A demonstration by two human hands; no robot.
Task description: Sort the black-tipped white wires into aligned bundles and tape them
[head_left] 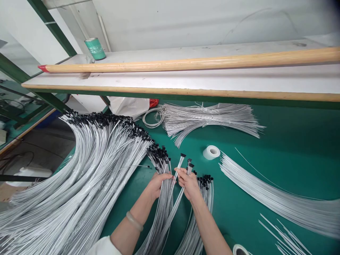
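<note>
My left hand [157,183] is closed around a bundle of thin grey-white cables [165,202] with small black connectors [159,155] on their upper ends. Beside it, my right hand [189,185] pinches a few cables of the same kind, whose black tips [190,163] stick up above the fingers. A slim group of cables [180,163] with a black tip rises between the two hands. Under and to the right of my right forearm lies another black-tipped bundle [208,193]. Both bundles run down toward the near edge of view.
A big heap of black-tipped cables [106,170] covers the left side. Rightward lie a white tape roll [211,152] and loose cables [271,191] on the green table [297,148]. A tied cable bundle [209,118] sits beneath the shelf [159,81], which carries a wooden pole [186,63].
</note>
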